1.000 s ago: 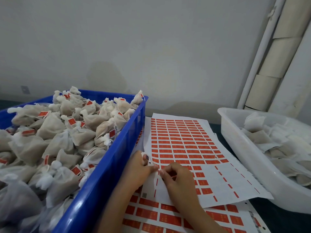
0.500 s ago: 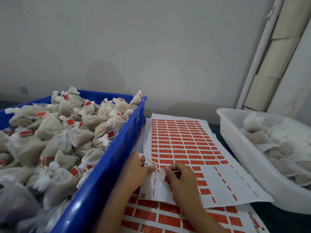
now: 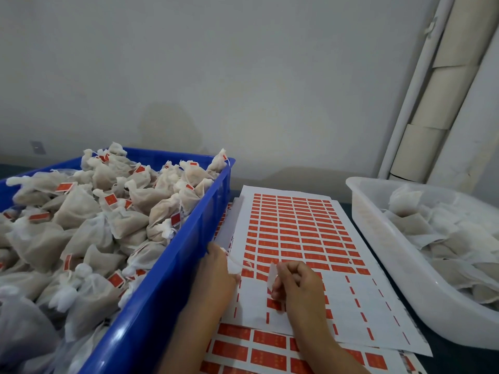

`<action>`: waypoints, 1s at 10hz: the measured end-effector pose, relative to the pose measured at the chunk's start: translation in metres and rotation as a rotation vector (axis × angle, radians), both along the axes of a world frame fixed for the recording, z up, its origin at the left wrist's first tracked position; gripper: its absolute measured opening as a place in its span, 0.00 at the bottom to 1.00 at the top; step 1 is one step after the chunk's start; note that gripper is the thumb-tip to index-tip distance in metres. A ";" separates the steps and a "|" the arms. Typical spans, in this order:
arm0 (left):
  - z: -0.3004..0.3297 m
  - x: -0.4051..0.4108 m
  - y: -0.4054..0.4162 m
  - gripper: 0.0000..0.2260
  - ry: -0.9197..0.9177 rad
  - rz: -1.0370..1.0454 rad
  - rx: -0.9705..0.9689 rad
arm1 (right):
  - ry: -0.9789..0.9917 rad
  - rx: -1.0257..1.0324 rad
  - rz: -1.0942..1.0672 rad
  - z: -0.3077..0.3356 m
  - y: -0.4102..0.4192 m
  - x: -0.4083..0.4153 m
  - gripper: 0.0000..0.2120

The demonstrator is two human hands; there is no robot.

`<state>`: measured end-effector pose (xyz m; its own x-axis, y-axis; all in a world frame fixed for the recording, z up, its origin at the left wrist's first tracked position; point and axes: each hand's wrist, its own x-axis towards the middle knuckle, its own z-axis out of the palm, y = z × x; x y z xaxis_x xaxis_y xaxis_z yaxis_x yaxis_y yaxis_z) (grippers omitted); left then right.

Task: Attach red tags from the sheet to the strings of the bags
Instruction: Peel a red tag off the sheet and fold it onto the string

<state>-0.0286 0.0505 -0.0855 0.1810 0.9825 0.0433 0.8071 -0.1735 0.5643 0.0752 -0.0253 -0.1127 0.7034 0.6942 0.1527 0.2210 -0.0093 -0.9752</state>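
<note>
Dim, flat indoor light; soft faint shadows; slight blur; wide-angle bending at edges.

A dark table [image 3: 459, 363] carries everything here. On its left side stands a blue crate [image 3: 162, 300] full of tagged bags, and on its right side a white tub [image 3: 405, 271] with more bags. Between them lie sheets of red tags [image 3: 297, 228], the top sheet overlapping another sheet [image 3: 270, 352] nearer the person.
</note>
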 end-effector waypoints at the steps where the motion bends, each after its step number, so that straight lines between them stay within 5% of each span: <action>1: -0.003 0.003 -0.001 0.26 -0.014 0.017 0.087 | 0.027 0.014 -0.027 0.002 0.000 0.002 0.08; 4: -0.003 0.009 -0.006 0.14 -0.420 -0.142 0.074 | 0.115 0.095 0.086 0.006 -0.007 0.010 0.06; 6: 0.003 0.010 -0.012 0.11 -0.895 -0.245 -0.121 | -0.155 0.001 0.134 0.012 -0.016 0.020 0.10; 8: 0.000 0.019 -0.017 0.11 -0.932 -0.421 -0.198 | -0.224 0.058 0.092 0.018 -0.024 0.037 0.09; 10: -0.004 0.025 -0.024 0.09 -0.829 -0.551 -0.066 | -0.218 0.041 0.264 0.023 -0.026 0.042 0.20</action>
<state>-0.0036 0.0263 -0.0899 0.5496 0.7753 0.3112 -0.0305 -0.3536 0.9349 0.1173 -0.0511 -0.0894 0.4480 0.8383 0.3108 0.4134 0.1139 -0.9034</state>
